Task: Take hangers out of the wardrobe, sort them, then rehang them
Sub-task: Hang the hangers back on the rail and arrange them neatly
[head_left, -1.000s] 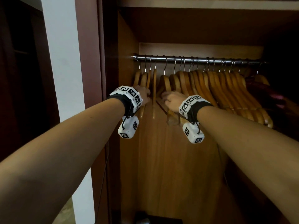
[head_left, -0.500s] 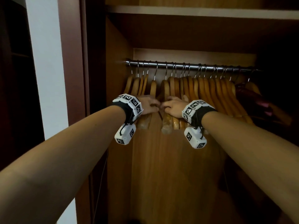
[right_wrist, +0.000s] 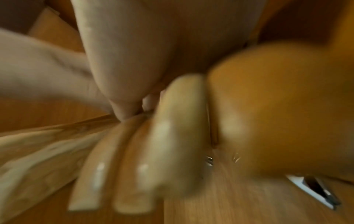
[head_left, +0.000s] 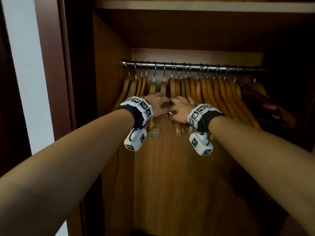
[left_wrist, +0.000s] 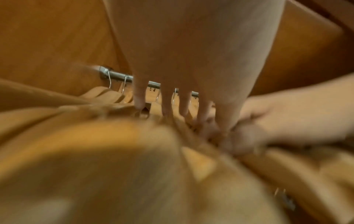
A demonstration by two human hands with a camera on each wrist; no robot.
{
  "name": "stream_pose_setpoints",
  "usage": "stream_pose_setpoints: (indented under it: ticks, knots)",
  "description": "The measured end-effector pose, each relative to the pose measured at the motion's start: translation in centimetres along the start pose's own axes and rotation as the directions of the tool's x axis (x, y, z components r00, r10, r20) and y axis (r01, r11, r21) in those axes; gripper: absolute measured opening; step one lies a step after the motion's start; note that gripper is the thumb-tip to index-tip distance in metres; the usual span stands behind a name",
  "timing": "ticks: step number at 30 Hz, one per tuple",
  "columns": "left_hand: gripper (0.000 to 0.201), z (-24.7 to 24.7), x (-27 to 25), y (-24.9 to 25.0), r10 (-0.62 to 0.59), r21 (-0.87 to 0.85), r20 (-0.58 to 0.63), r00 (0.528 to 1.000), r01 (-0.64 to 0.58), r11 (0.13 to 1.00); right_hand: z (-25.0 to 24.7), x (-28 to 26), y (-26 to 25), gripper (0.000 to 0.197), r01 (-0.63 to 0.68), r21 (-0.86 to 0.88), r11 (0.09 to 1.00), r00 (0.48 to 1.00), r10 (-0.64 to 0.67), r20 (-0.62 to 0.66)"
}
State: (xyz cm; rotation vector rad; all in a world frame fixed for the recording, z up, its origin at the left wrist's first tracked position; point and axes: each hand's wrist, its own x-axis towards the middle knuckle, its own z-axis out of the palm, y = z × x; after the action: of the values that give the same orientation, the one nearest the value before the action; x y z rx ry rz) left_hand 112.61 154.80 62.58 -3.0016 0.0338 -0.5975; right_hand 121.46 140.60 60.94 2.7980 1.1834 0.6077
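Observation:
Several wooden hangers [head_left: 213,92] hang by wire hooks from a metal rail [head_left: 187,66] inside the wardrobe. My left hand [head_left: 158,103] reaches into the left group of hangers. In the left wrist view its fingers [left_wrist: 168,103] are straight and spread, and their tips touch the hanger tops below the rail [left_wrist: 114,75]. My right hand [head_left: 180,108] sits just beside it, almost touching. Its fingers curl round a few hanger arms [right_wrist: 172,136], as the left wrist view shows of the right hand [left_wrist: 277,118]. Both wrist views are blurred.
A dark purple garment [head_left: 259,99] hangs at the rail's right end. The wardrobe's left side panel [head_left: 110,65] stands close to the leftmost hangers. A shelf [head_left: 187,5] runs above the rail. A dark door frame [head_left: 51,65] and white wall [head_left: 25,65] lie left.
Both hands have moved toward each other and now nearly meet. The gap between the left and right hanger groups has narrowed, and the view has come closer to the rail.

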Motion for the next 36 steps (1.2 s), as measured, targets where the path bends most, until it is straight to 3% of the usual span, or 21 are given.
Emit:
stream_pose_setpoints:
  ticks: [2, 6, 10, 12, 14, 17, 20, 24, 29, 31, 33, 36]
  knots:
    - [0.058, 0.5, 0.1, -0.1, -0.026, 0.078, 0.083, 0.996, 0.019, 0.997, -0.2, -0.1, 0.4, 0.042, 0.018, 0.070, 0.997, 0.998, -0.014, -0.053]
    - [0.049, -0.1, -0.2, -0.5, -0.094, 0.131, 0.054, 0.994, 0.087, 0.988, -1.2, -1.2, 1.9, 0.043, 0.022, 0.159, 0.987, 0.990, 0.000, -0.142]
    - [0.046, -0.9, -0.5, 0.1, -0.151, 0.213, 0.037, 0.988, 0.140, 0.967, -1.3, -2.0, 2.6, 0.038, 0.012, 0.049, 0.999, 0.998, -0.008, -0.069]
    - [0.048, -0.6, -0.5, 0.7, -0.118, 0.126, -0.013, 0.993, 0.119, 0.985, -1.1, -2.3, 2.4, 0.037, -0.020, 0.031, 0.999, 1.000, 0.019, 0.017]
    - [0.050, -0.2, -0.4, 2.1, -0.008, 0.038, -0.057, 0.998, 0.010, 0.999, -1.0, -2.6, 2.2, 0.038, -0.031, 0.032, 0.999, 0.998, 0.029, 0.061]
    - [0.050, 0.6, -0.3, 3.5, 0.061, 0.064, -0.001, 0.998, -0.061, 0.996, -1.1, -3.1, 2.5, 0.043, 0.002, 0.034, 0.999, 0.997, -0.004, 0.071]
    - [0.054, 0.7, -0.2, 3.5, -0.011, 0.087, 0.044, 0.999, 0.007, 0.996, -1.0, -3.7, 3.4, 0.044, 0.040, 0.070, 0.997, 0.999, -0.039, -0.021]
    - [0.043, 0.0, -0.5, 3.6, -0.115, 0.181, 0.071, 0.991, 0.101, 0.978, -1.1, -4.5, 4.6, 0.040, 0.027, 0.118, 0.993, 0.991, -0.011, -0.134]
    - [0.040, -1.2, -0.7, 5.5, -0.360, 0.254, -0.009, 0.933, 0.350, 0.902, -0.4, -5.4, 5.5, 0.034, -0.003, 0.199, 0.980, 0.963, 0.056, -0.263]
    - [0.043, -0.9, -0.4, 6.5, -0.328, 0.219, -0.066, 0.942, 0.335, 0.917, -0.5, -5.5, 5.6, 0.034, -0.005, 0.223, 0.975, 0.960, 0.067, -0.272]
    - [0.051, -0.2, 0.2, 7.1, -0.203, 0.160, -0.090, 0.975, 0.216, 0.963, -0.8, -5.6, 5.7, 0.038, -0.013, 0.224, 0.974, 0.971, 0.065, -0.229]
    - [0.062, 0.7, 0.9, 7.6, -0.035, 0.108, -0.026, 0.999, 0.038, 0.993, -0.9, -5.8, 6.0, 0.042, -0.016, 0.161, 0.987, 0.980, 0.047, -0.192]
